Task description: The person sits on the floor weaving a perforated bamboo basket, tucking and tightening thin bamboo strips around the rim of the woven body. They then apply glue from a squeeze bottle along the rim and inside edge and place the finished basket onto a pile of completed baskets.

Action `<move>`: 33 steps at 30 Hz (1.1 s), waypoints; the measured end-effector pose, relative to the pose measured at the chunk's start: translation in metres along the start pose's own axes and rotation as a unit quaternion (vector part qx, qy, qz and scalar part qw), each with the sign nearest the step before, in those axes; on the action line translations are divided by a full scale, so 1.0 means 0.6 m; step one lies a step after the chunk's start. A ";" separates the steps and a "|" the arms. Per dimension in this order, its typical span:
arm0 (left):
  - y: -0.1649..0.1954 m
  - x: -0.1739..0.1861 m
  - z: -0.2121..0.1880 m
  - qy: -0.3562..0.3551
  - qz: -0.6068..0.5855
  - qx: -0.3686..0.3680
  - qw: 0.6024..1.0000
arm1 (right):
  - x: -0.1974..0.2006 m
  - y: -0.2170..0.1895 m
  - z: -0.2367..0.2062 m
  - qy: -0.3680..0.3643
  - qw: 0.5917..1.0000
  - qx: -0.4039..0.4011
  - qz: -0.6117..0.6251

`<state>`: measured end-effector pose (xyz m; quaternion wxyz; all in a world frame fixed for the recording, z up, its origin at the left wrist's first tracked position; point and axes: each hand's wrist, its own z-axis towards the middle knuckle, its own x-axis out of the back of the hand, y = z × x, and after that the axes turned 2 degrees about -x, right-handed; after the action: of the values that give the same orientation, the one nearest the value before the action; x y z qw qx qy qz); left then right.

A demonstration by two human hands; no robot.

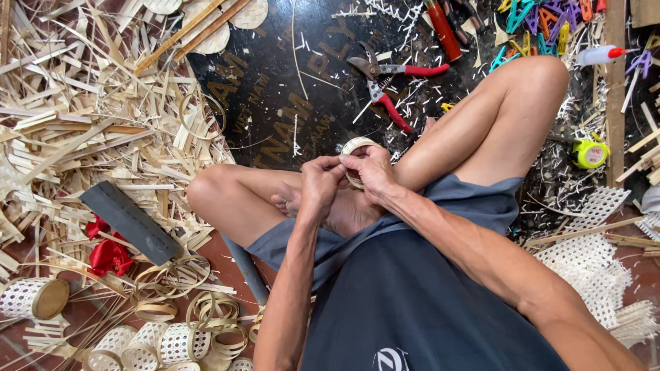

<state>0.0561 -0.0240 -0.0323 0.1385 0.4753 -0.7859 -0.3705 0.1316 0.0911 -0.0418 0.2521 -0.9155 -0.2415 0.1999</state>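
Bamboo ring (357,145) stands on edge, pinched between left hand (322,180) and right hand (373,172).

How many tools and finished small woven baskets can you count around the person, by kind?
Red-handled pruning shears: 1
Yellow-green tape measure: 1
Glue bottle with red tip: 1
Small woven baskets at lower left: about 5, some partly cut off
Total: about 8
Both the left hand and the right hand hold one bamboo strip ring.

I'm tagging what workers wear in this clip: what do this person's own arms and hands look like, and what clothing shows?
Both arms are bare to the frame edge, with no sleeves, gloves, watch or rings visible. The left hand and right hand are bare too. Worn: a dark top with a small pale emblem, and grey-blue shorts.
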 end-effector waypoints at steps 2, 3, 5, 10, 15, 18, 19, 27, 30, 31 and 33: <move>-0.004 0.002 -0.002 0.001 -0.003 0.009 1.000 | 0.001 -0.001 0.000 -0.015 1.000 0.002 -0.014; -0.005 0.003 -0.002 -0.003 -0.008 0.011 1.000 | 0.000 0.000 0.000 -0.019 1.000 -0.001 -0.011; -0.006 0.006 -0.001 -0.015 -0.021 0.011 1.000 | -0.001 0.002 0.001 -0.029 1.000 -0.001 -0.007; -0.004 0.010 0.004 -0.020 -0.044 0.040 0.998 | 0.006 0.012 0.003 -0.049 0.998 0.036 0.008; -0.005 0.011 0.001 -0.025 -0.036 0.028 0.999 | -0.001 0.012 0.003 -0.056 0.998 0.009 0.007; -0.011 0.008 0.006 -0.018 -0.038 -0.020 0.999 | -0.004 -0.013 -0.006 -0.070 0.997 0.001 -0.014; -0.014 0.006 0.006 -0.020 -0.034 -0.053 0.998 | 0.004 -0.027 -0.014 -0.087 0.995 0.016 -0.038; -0.017 0.001 0.011 0.032 0.068 -0.067 0.995 | 0.145 -0.158 -0.033 -0.020 0.917 0.237 -0.321; -0.005 -0.004 0.005 0.040 0.099 -0.074 0.992 | 0.149 -0.165 -0.006 -0.077 0.888 0.220 -0.396; -0.001 -0.005 0.004 0.048 0.107 -0.079 0.990 | 0.143 -0.163 0.002 -0.116 0.869 0.233 -0.420; 0.005 -0.008 0.004 0.055 0.107 -0.080 0.989 | 0.132 -0.160 0.012 -0.163 0.852 0.223 -0.445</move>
<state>0.0554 -0.0179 -0.0308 0.2586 0.3954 -0.7911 -0.3885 0.1588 0.2092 -0.0131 0.4684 -0.5833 -0.6099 0.2615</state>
